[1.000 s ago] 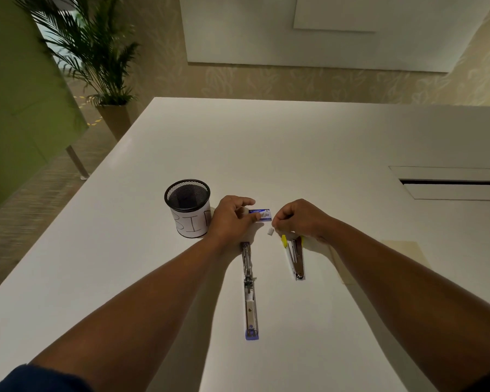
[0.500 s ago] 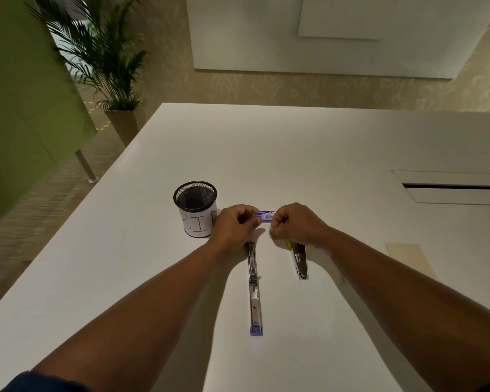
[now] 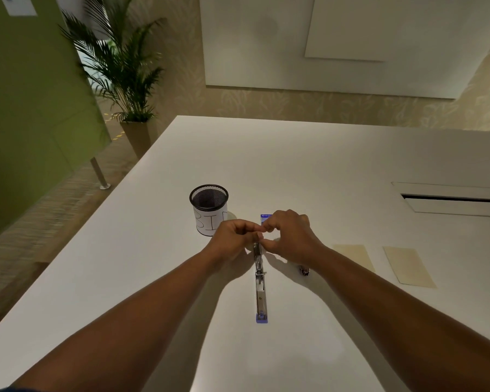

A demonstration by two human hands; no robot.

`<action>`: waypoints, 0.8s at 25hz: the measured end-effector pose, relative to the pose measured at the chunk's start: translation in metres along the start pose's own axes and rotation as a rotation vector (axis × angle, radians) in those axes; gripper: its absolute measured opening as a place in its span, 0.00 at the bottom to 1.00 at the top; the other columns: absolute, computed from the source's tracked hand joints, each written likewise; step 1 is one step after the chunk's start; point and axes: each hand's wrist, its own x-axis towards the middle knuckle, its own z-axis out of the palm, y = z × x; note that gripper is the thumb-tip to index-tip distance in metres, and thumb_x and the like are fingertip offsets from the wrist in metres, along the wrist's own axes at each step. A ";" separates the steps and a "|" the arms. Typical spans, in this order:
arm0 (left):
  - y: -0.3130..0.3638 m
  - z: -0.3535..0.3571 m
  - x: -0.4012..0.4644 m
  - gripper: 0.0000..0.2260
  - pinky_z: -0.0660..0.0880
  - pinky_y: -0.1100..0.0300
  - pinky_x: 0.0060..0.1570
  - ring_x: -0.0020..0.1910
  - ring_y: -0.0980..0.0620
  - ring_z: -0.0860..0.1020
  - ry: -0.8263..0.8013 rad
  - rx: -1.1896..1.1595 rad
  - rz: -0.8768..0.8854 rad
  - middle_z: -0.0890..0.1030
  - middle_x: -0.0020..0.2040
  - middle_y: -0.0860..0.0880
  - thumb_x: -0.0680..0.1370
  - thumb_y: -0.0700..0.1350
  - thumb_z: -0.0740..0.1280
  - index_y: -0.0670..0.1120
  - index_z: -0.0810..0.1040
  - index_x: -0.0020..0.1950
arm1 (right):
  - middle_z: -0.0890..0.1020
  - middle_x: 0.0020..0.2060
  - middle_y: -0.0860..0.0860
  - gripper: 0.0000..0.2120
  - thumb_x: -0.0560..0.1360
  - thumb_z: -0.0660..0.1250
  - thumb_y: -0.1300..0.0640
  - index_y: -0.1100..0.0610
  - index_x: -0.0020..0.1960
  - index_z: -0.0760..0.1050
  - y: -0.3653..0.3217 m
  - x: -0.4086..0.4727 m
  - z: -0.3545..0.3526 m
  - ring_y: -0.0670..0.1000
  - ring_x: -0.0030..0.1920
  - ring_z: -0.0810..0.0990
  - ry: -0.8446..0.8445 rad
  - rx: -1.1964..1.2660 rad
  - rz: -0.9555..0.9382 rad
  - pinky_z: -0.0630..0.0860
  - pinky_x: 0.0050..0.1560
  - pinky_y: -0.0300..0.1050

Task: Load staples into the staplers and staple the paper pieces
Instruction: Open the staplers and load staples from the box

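Mesh cup (image 3: 208,206) stands left; paper strips (image 3: 408,265) right. Both hands (image 3: 232,239) (image 3: 290,236) pinch together (contents hidden) above the opened stapler (image 3: 260,287).

Head view, forward-down over table (image 3: 323,165)

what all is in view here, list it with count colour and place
stapler: 1, silver with blue end, opened flat mid-table
second stapler: 1, dark, mostly hidden under the right arm
staple box: 1, blue and white, behind the hands
cup: 1, black mesh with white label, left of the hands
paper: 2, tan, on the right
table: 1, white
plant: 1, green, far left
hands: left hand, right hand, fingertips together over the stapler's far end
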 end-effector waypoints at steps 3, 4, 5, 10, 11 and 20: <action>-0.003 -0.001 -0.014 0.06 0.77 0.65 0.38 0.39 0.54 0.81 0.044 0.022 -0.007 0.86 0.43 0.46 0.78 0.38 0.73 0.42 0.86 0.54 | 0.83 0.48 0.49 0.10 0.76 0.70 0.60 0.56 0.56 0.84 -0.015 -0.026 0.012 0.48 0.44 0.77 0.142 0.219 0.075 0.75 0.52 0.47; -0.004 -0.001 -0.019 0.06 0.78 0.65 0.38 0.38 0.54 0.81 0.050 0.037 0.001 0.86 0.43 0.46 0.78 0.38 0.73 0.42 0.86 0.54 | 0.83 0.46 0.48 0.08 0.76 0.69 0.61 0.56 0.53 0.83 -0.020 -0.036 0.017 0.46 0.42 0.78 0.179 0.288 0.115 0.75 0.49 0.46; -0.005 -0.001 -0.022 0.06 0.78 0.65 0.39 0.38 0.55 0.81 0.055 0.054 0.010 0.87 0.43 0.46 0.78 0.39 0.73 0.43 0.86 0.54 | 0.82 0.43 0.46 0.06 0.77 0.68 0.61 0.54 0.50 0.82 -0.025 -0.045 0.023 0.43 0.41 0.77 0.194 0.338 0.146 0.73 0.46 0.43; -0.003 0.001 -0.036 0.03 0.78 0.61 0.44 0.40 0.56 0.82 0.085 0.096 0.022 0.87 0.43 0.51 0.78 0.40 0.73 0.47 0.86 0.50 | 0.79 0.45 0.42 0.07 0.76 0.71 0.54 0.52 0.54 0.81 -0.032 -0.080 0.049 0.41 0.44 0.78 0.167 0.387 0.192 0.72 0.43 0.34; -0.003 0.002 -0.037 0.03 0.78 0.62 0.44 0.40 0.57 0.82 0.082 0.115 0.024 0.87 0.43 0.50 0.78 0.40 0.73 0.47 0.86 0.49 | 0.79 0.45 0.42 0.07 0.76 0.72 0.55 0.52 0.54 0.81 -0.031 -0.083 0.053 0.43 0.45 0.79 0.184 0.390 0.185 0.75 0.45 0.37; 0.000 0.019 -0.056 0.04 0.74 0.73 0.38 0.34 0.66 0.81 0.132 0.165 0.065 0.84 0.41 0.47 0.78 0.31 0.69 0.33 0.83 0.51 | 0.81 0.44 0.41 0.07 0.76 0.70 0.58 0.49 0.52 0.83 -0.029 -0.089 0.060 0.43 0.44 0.80 0.195 0.380 0.200 0.80 0.48 0.45</action>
